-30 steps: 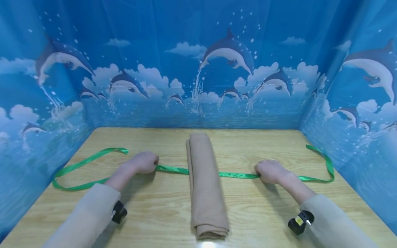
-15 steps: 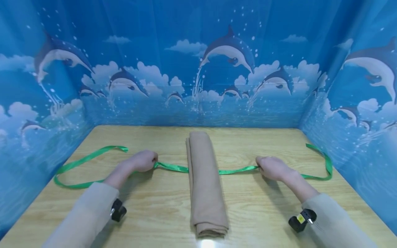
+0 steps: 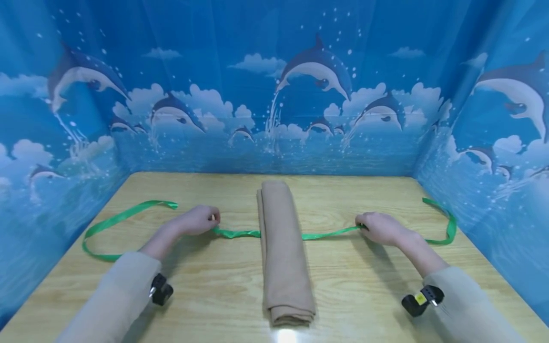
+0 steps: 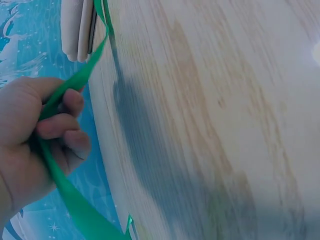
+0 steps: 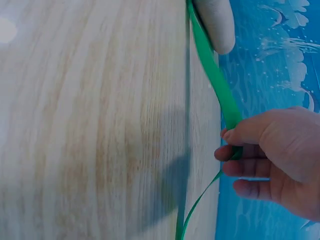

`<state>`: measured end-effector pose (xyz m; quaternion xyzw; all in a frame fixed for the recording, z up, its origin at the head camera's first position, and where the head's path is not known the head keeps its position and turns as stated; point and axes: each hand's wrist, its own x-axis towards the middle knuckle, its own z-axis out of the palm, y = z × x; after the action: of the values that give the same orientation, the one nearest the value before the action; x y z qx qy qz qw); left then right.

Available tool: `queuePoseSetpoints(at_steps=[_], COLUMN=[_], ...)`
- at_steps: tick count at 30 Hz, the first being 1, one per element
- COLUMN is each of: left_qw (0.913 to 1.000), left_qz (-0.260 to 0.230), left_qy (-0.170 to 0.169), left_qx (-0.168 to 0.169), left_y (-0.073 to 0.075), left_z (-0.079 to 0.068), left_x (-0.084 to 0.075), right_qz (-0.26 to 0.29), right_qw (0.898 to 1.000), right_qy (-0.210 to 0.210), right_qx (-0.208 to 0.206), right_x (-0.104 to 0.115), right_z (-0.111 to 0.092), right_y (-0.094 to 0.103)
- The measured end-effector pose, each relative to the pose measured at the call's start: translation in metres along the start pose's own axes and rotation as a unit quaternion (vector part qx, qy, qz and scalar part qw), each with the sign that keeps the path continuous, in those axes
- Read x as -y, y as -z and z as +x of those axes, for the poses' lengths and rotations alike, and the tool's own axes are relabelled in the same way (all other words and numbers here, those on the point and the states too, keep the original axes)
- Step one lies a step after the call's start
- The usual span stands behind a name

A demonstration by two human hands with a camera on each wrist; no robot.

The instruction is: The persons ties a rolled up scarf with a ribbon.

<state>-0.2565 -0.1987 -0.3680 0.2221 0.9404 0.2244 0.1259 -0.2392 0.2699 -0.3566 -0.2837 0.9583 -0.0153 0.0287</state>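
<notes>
A brown folded cloth (image 3: 285,257), rolled into a long bundle, lies lengthwise in the middle of the table. A green ribbon (image 3: 328,235) runs crosswise, its middle hidden by the cloth. To the left of the bundle, my left hand (image 3: 198,220) holds the ribbon; in the left wrist view the ribbon (image 4: 75,82) passes through the curled fingers (image 4: 59,125). On the right side my right hand (image 3: 381,227) pinches the ribbon, and the right wrist view shows the ribbon (image 5: 220,95) between thumb and fingers (image 5: 247,166). Both hands are raised over the table.
The ribbon's left tail (image 3: 116,219) curves back on the wood table (image 3: 223,295), and its right tail (image 3: 451,226) bends near the right edge. Blue dolphin-print curtains (image 3: 274,95) enclose the back and sides. Small black cameras sit on both wrists.
Both hands have risen slightly, lifting the ribbon on each side of the cloth. The right hand has shifted a little outward, and both loose tails have drawn slightly inward.
</notes>
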Motion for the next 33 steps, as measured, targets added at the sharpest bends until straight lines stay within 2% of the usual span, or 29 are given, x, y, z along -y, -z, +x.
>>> queuePoseSetpoints(at_steps=[5,7,10,14,18,22,27,30,33], left_qw=[0.9988,0.999,0.9998,0.995,0.991,0.9864,0.9785,0.9653,0.9526], left_qz=[-0.047,-0.043,0.01,0.087,0.125,0.155,0.168,0.185,0.206], left_qy=[0.013,0.009,-0.015,-0.043,-0.043,-0.053,-0.117,-0.172,-0.202], left_qx=[-0.006,-0.001,0.008,0.021,0.02,0.008,-0.027,-0.066,-0.095], left_y=[0.001,0.001,0.002,0.001,0.0,-0.003,-0.008,-0.007,-0.007], left_z=[-0.003,-0.004,-0.007,-0.01,-0.015,-0.018,-0.017,-0.016,-0.016], left_x=[0.0,-0.001,-0.001,-0.002,-0.003,-0.001,0.002,0.002,0.002], right_qz=[0.008,0.001,-0.006,-0.009,-0.01,-0.012,-0.014,-0.012,-0.011], right_qw=[1.0,0.999,0.999,0.998,0.997,0.997,0.998,0.998,0.998], right_qy=[0.017,0.02,0.021,0.023,0.018,0.011,0.009,0.007,0.003], right_qx=[-0.022,-0.03,-0.044,-0.066,-0.079,-0.073,-0.065,-0.064,-0.058], right_x=[-0.002,-0.003,-0.003,-0.004,-0.003,-0.003,-0.004,-0.004,-0.004], right_z=[-0.004,-0.005,-0.006,-0.005,-0.003,-0.002,-0.003,-0.003,-0.004], right_y=[0.002,0.001,0.001,0.0,0.001,0.0,-0.001,-0.001,0.0])
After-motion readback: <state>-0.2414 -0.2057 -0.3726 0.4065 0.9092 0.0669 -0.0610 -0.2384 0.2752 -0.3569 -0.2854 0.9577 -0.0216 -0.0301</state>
